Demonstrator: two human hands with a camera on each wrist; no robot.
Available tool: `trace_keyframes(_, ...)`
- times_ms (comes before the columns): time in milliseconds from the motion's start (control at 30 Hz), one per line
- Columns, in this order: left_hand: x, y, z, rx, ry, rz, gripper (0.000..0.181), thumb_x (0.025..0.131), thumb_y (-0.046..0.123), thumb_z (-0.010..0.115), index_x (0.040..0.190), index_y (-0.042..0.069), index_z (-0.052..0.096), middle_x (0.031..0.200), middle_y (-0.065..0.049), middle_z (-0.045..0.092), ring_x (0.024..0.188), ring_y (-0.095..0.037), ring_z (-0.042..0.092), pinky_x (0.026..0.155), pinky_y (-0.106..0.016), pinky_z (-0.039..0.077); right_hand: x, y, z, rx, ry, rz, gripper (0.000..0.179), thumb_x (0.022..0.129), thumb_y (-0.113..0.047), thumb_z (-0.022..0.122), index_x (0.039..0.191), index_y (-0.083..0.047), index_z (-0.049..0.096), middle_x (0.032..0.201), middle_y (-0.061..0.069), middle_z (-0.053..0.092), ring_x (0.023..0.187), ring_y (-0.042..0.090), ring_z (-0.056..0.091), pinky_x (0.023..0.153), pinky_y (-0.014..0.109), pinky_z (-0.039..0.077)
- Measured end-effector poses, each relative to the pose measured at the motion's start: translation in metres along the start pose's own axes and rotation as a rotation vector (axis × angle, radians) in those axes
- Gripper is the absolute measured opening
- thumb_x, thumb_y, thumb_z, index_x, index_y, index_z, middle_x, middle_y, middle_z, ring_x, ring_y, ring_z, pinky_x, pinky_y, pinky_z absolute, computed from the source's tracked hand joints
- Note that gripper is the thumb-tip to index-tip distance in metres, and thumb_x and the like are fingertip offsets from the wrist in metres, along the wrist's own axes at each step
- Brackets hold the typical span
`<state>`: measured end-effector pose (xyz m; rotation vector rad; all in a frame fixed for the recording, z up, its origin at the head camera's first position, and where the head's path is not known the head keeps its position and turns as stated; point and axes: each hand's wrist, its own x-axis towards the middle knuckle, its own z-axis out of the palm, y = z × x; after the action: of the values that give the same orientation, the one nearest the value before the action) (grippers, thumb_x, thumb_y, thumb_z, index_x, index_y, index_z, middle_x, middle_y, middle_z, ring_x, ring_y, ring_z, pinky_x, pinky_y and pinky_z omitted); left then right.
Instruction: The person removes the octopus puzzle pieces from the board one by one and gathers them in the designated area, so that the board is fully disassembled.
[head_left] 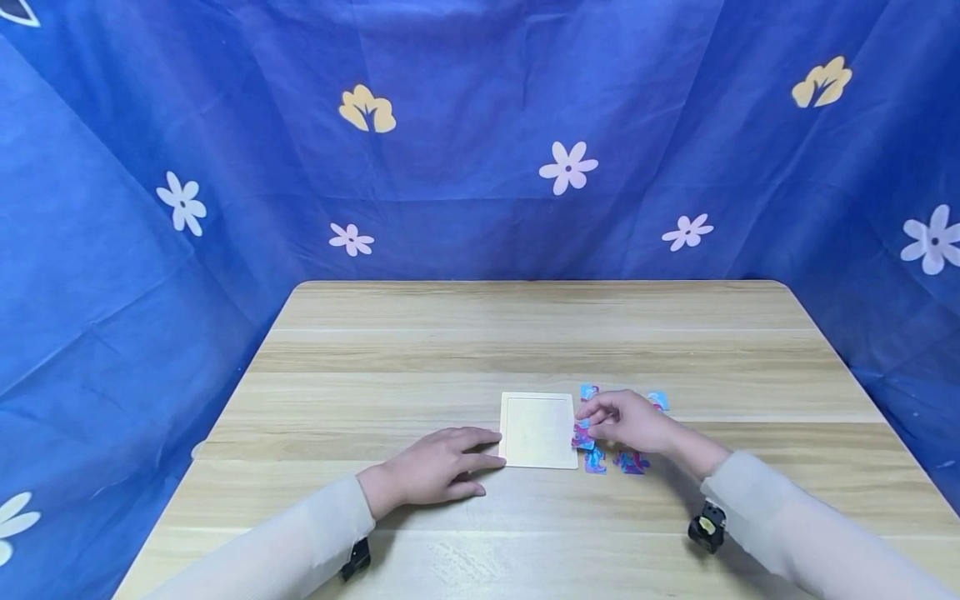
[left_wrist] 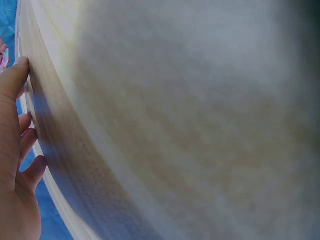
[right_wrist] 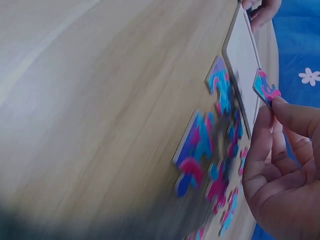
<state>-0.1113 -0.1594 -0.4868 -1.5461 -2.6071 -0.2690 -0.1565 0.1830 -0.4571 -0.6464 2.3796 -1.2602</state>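
Observation:
A square pale wooden puzzle tray (head_left: pixel 538 432) with a raised rim lies on the table, its inside bare. My left hand (head_left: pixel 446 467) rests at its left edge, fingers stretched out and fingertips touching the rim. Beside the right edge, my right hand (head_left: pixel 633 421) pinches a pink, blue and purple jigsaw piece (right_wrist: pixel 264 87) between thumb and forefinger. The right wrist view shows that piece raised off the table, near the tray. Several loose jigsaw pieces (right_wrist: pixel 196 140) lie under and around the right hand, which partly hides them in the head view.
The wood-grain table (head_left: pixel 420 342) has rounded far corners. A blue cloth (head_left: pixel 465 167) with white flowers and yellow shapes hangs behind it and along both sides. Black wrist cameras (head_left: pixel 707 527) sit below the sleeves. The left wrist view shows mostly blurred tabletop.

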Motion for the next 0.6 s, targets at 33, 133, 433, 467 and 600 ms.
trace_keyframes(33,0.0,0.0,0.0,-0.001,-0.001,-0.001,0.045,0.092,0.042,0.061,0.131,0.021,0.059,0.14,-0.008,0.047,0.128,-0.023,0.044,0.105,-0.04,0.037,-0.002,0.001,-0.002,-0.001,0.002,0.006,0.021,0.085,-0.008,0.07,0.106,-0.003,0.067,0.088,0.002,0.063,0.078,0.019,0.057,0.062,0.024,0.05)
trace_keyframes(133,0.0,0.0,-0.001,-0.003,-0.004,-0.003,0.045,0.092,0.041,0.061,0.131,0.021,0.059,0.14,-0.008,0.046,0.129,-0.023,0.043,0.105,-0.04,0.037,-0.007,0.005,-0.008,0.011,0.009,0.017,0.023,0.086,-0.008,0.07,0.107,-0.002,0.067,0.088,0.003,0.064,0.077,0.019,0.058,0.061,0.024,0.049)
trace_keyframes(433,0.001,0.0,-0.004,-0.001,-0.009,-0.003,0.044,0.092,0.041,0.06,0.131,0.021,0.059,0.14,-0.008,0.046,0.129,-0.023,0.043,0.105,-0.039,0.037,-0.022,0.013,-0.025,0.055,0.026,0.059,0.023,0.085,-0.004,0.069,0.107,0.002,0.066,0.091,0.008,0.064,0.08,0.022,0.059,0.064,0.031,0.055)
trace_keyframes(467,0.001,0.0,-0.004,-0.002,-0.008,-0.002,0.044,0.092,0.041,0.06,0.131,0.021,0.059,0.14,-0.008,0.046,0.128,-0.023,0.044,0.104,-0.04,0.037,-0.023,0.014,-0.027,0.056,0.026,0.06,0.024,0.085,-0.004,0.069,0.108,0.003,0.065,0.092,0.008,0.064,0.08,0.022,0.059,0.064,0.032,0.055)
trace_keyframes(600,0.002,0.0,-0.005,-0.004,-0.008,0.001,0.044,0.092,0.041,0.06,0.131,0.021,0.059,0.14,-0.008,0.046,0.128,-0.023,0.044,0.104,-0.04,0.038,-0.028,0.019,-0.034,0.067,0.026,0.079,0.025,0.084,-0.003,0.069,0.108,0.004,0.065,0.092,0.008,0.065,0.079,0.022,0.06,0.064,0.034,0.056)
